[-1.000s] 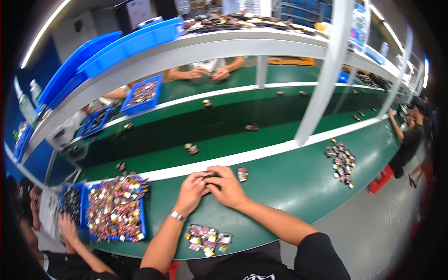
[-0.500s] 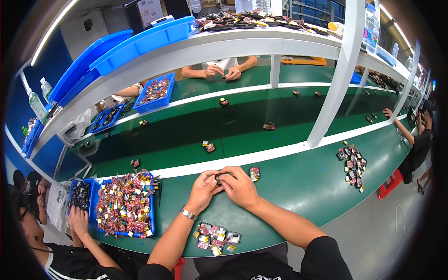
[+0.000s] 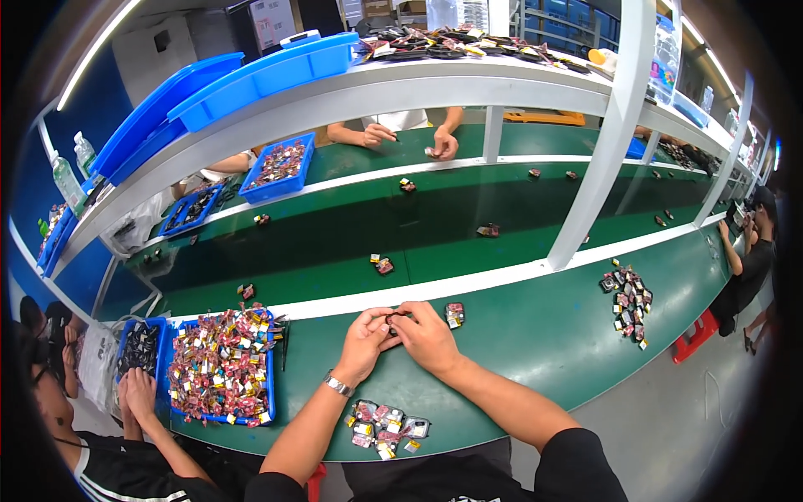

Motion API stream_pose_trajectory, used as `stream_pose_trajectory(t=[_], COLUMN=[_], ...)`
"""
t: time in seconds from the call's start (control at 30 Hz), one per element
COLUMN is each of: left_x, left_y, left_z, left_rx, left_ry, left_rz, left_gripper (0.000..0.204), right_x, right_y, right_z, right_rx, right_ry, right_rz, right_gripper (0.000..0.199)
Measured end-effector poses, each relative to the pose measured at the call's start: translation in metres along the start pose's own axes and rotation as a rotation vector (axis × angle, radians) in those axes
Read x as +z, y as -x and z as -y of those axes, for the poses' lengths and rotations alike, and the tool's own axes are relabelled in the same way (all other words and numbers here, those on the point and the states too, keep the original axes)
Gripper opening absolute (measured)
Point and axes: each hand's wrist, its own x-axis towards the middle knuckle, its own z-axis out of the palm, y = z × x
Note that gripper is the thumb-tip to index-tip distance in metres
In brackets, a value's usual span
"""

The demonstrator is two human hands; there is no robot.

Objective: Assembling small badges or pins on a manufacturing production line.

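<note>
Your left hand (image 3: 365,343) and right hand (image 3: 428,336) grip a dark part (image 3: 391,321), pinched between the fingertips (image 3: 412,312) (which mostly hide it). It's probably light, stiff, slightly slick and fragile; hold it by its edges, gently.

Over the table (image 3: 519,360), right in front of me, the person's left hand (image 3: 363,343) and right hand (image 3: 428,336) meet around a dark part (image 3: 391,322); one module (image 3: 454,315) lies near the far edge, a cluster (image 3: 386,427) near the near edge, a heaped tray (image 3: 271,391) toward the left end
</note>
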Motion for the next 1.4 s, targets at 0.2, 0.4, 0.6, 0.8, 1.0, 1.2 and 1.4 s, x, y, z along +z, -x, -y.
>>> stream_pose_trajectory(t=[0.2, 0.4, 0.6, 0.8, 1.0, 1.2, 1.4], left_x=[-0.002, 0.0, 0.005, -0.008, -0.005, -0.007, -0.011], left_y=[-0.002, -0.001, -0.005, -0.005, -0.004, -0.004, -0.003], left_z=[0.004, 0.011, 0.005, 0.009, 0.007, 0.008, 0.008], left_rx=[0.01, 0.092, 0.171, 0.155, 0.144, 0.164, 0.15], left_ry=[-0.041, -0.365, -0.139, -0.171, -0.202, -0.2, -0.223], left_rz=[-0.069, -0.145, -0.151, -0.089, -0.057, -0.035, -0.001], left_gripper=[0.022, 0.024, 0.035, 0.036, 0.034, 0.033, 0.033], right_x=[-0.004, 0.001, 0.002, -0.017, -0.076, -0.091, -0.102], right_y=[-0.002, -0.006, -0.057, -0.083, -0.096, -0.083, -0.075], right_z=[0.001, 0.0, -0.083, -0.182, -0.231, -0.248, -0.189], right_rx=[-0.006, 0.424, 0.561, 0.642, 1.047, 0.937, 0.842], right_ry=[-0.098, -0.408, -0.593, 0.156, 0.625, 0.352, -0.407], right_rz=[-0.028, -0.016, -0.047, 0.014, -0.129, -0.112, 0.011], right_gripper=[0.02, 0.015, 0.009, 0.025, 0.04, 0.036, 0.019])
